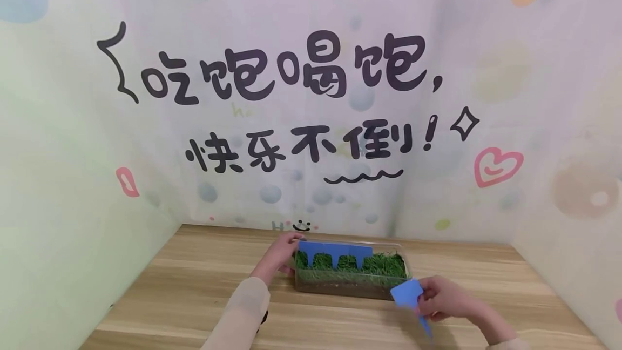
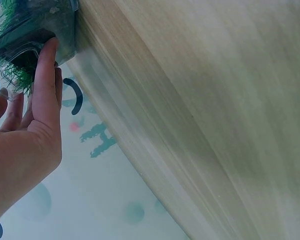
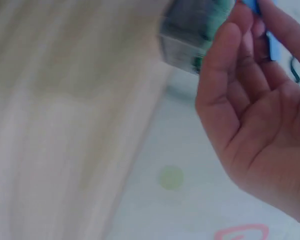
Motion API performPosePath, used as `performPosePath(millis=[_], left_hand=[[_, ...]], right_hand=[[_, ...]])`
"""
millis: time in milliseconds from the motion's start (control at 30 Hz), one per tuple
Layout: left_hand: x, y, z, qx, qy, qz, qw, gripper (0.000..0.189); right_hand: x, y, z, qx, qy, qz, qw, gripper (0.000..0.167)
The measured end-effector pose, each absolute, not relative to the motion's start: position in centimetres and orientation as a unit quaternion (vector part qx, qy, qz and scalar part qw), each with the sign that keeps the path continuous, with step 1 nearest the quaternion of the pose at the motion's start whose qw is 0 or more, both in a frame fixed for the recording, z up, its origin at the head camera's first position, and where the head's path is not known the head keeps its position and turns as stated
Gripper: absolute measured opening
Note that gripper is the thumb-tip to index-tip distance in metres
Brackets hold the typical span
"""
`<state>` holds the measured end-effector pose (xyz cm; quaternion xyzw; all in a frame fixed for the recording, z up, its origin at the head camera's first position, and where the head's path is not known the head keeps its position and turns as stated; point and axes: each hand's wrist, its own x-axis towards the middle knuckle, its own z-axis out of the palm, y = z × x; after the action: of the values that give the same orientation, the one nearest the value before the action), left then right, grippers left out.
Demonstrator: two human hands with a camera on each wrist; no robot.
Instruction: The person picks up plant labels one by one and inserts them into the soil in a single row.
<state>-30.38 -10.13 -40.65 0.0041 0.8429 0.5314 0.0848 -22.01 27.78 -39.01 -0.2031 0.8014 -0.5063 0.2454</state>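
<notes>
A clear plastic box (image 1: 340, 287) holds brown soil and green grass (image 1: 389, 266). Several blue plant labels (image 1: 335, 250) stand side by side along its back, from the left end to past the middle. My left hand (image 1: 279, 253) holds the box's left end, fingers at the upper rim; the left wrist view shows one digit lying along the end wall. Off the front right corner, my right hand (image 1: 444, 298) pinches another blue plant label (image 1: 407, 291), its narrow stem pointing down. Fingers partly hide that label in the right wrist view.
Under the box is a wood-grain table (image 1: 194, 290). A printed cloth backdrop (image 1: 311, 193) with large dark lettering rises behind the table, and pale walls (image 1: 63, 204) close in both sides.
</notes>
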Motion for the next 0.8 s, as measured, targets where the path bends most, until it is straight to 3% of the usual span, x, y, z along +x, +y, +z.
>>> performPosePath(millis=[233, 533, 800], left_hand=[[-30.5, -10.4, -40.7, -0.008, 0.836, 0.541, 0.090, 0.035], [-30.4, -10.3, -40.7, -0.005, 0.841, 0.535, 0.083, 0.035], [-30.3, -10.0, -40.4, 0.002, 0.843, 0.531, 0.082, 0.034]], right_hand=[[-23.2, 26.9, -36.0, -0.202, 0.848, -0.478, 0.111, 0.043], [-25.4, 23.9, -36.4, -0.125, 0.915, -0.374, -0.088, 0.020], [-27.1, 22.6, -38.5, -0.117, 0.943, -0.288, -0.116, 0.028]])
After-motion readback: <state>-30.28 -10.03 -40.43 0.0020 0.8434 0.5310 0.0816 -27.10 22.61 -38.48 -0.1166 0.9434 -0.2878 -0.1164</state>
